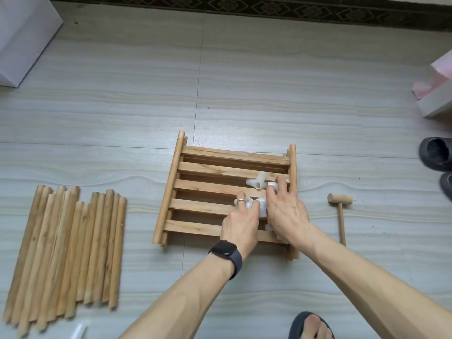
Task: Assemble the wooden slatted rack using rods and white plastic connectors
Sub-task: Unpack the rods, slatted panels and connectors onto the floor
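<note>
Pale wood-grain floor (244,81), rods (66,253) lying left, stacked slatted panels (208,189) centre, wooden mallet (340,211) right

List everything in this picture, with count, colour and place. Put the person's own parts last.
wooden rods: more than ten, exact count unclear; light wood; side by side on the floor, left
slatted panels: at least two, stacked; light wood; centre
white connectors: several, partly hidden; white; on the top panel, right part
mallet: one; light wood; on the floor right of the panels
white box: one; white; top left
pink and white box: one; right edge
loose slippers: two; dark; right edge
watch: one; black; left wrist
ring: one; silver; left finger
foot: one, in a dark slipper; bottom edge
left hand: on the connectors, grip unclear
right hand: fingers spread, touching connectors
</note>
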